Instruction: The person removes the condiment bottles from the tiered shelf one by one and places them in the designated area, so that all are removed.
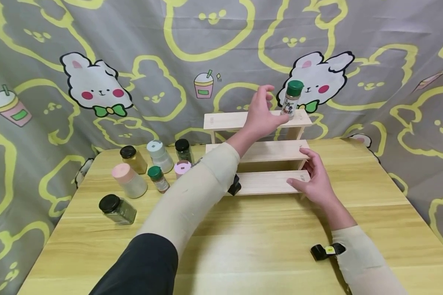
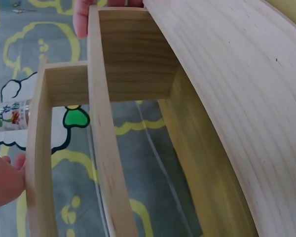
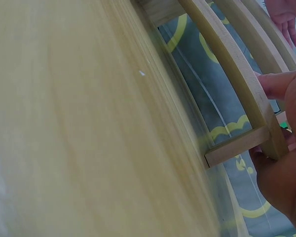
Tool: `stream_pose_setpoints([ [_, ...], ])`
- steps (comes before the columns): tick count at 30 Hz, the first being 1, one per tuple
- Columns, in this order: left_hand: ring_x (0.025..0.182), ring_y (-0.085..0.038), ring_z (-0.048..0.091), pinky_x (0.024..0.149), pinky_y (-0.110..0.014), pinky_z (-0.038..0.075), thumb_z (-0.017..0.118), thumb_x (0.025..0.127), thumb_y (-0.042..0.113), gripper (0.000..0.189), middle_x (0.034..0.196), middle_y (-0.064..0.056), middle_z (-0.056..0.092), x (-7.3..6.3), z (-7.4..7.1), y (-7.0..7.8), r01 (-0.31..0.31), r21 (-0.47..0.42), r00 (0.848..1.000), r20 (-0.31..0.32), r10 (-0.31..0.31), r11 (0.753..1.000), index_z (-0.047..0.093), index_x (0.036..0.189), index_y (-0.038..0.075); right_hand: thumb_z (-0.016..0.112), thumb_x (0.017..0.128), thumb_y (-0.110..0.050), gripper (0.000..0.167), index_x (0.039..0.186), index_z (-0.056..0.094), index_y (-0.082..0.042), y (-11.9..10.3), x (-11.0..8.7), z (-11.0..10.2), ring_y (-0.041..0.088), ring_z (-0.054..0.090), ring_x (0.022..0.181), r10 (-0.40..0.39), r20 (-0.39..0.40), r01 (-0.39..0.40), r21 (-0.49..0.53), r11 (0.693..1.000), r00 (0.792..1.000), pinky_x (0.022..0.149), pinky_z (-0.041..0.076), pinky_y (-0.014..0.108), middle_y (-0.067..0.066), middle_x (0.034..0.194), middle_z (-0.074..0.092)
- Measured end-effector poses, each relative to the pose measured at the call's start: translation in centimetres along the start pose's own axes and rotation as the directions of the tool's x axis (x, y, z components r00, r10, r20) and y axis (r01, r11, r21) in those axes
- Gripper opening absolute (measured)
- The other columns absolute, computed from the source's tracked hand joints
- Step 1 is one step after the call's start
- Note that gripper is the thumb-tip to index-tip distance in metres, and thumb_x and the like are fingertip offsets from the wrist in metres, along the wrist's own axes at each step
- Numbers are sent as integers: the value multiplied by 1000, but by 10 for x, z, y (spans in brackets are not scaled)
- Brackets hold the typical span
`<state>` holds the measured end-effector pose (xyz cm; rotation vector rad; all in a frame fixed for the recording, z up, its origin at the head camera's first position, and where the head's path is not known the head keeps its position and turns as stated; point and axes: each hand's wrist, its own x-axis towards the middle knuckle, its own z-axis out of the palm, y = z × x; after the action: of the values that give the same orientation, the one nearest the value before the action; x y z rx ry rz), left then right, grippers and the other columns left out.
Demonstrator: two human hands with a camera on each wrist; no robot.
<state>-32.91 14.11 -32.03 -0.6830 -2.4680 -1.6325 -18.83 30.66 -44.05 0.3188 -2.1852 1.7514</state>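
A small spice bottle (image 1: 290,100) with a green cap stands at the right end of the top tier of a three-tier wooden rack (image 1: 258,151). My left hand (image 1: 262,112) is just left of the bottle, its fingers spread and apart from it, with the thumb close to the base. In the left wrist view the bottle (image 2: 10,116) meets the tier's surface, and part of the left hand (image 2: 5,180) shows beside it. My right hand (image 1: 317,180) grips the rack's right end, thumb on the bottom tier and fingers up by the middle tier.
Left of the rack, several seasoning jars stand on the wooden table (image 1: 258,246), among them a pink-lidded jar (image 1: 129,180), a black-lidded jar (image 1: 118,209) and a green-capped bottle (image 1: 158,179). My left forearm partly hides a purple-lidded jar (image 1: 182,167). A patterned curtain (image 1: 151,37) hangs behind.
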Motion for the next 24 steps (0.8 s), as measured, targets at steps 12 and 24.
stream_pose_setpoints([
  [12, 114, -18, 53, 85, -18, 44, 83, 81, 17, 77, 127, -4, 47, 11, 12, 3, -41, -14, 999, -3, 41, 999, 36, 142, 17, 77, 70, 22, 98, 152, 33, -8, 29, 6, -8, 21, 46, 124, 20, -5, -20, -21, 1000, 1000, 100, 41, 23, 11, 151, 36],
  [24, 101, -7, 54, 87, -19, 44, 77, 87, 10, 72, 117, 3, 52, 18, 29, 9, -19, 34, 1000, 15, 18, 999, 33, 142, 20, 74, 71, 25, 88, 146, 32, 5, 1, 3, -2, 30, 47, 120, 8, 5, -8, -10, 1000, 1000, 99, 42, 27, 19, 146, 38],
])
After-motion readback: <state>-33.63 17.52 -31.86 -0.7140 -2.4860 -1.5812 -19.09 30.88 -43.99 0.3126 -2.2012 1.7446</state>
